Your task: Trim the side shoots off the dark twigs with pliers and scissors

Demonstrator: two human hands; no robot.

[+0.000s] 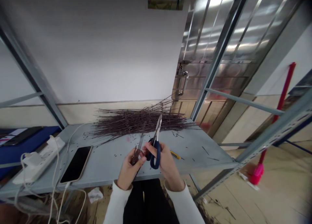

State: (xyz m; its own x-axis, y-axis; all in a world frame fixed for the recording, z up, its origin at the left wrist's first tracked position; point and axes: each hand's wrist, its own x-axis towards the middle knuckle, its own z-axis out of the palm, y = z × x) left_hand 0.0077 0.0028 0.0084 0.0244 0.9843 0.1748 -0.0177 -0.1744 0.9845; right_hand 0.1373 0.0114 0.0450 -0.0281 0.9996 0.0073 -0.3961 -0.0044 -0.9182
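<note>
A grey steel shelf (200,154) stands before a white wall (97,48), with a heap of thin dark-brown twigs (138,122) at twelve o'clock from the hands. In the head view, the left hand (129,172) is closed on a short twig bunch (135,156), and the right hand (168,163) firmly grips navy-handled steel scissors (155,155). The blades sit so near the left hand that a slip could nick it.

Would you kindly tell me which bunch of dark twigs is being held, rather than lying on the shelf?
The small bunch in the left hand; the large pile lies on the grey metal shelf.
</note>
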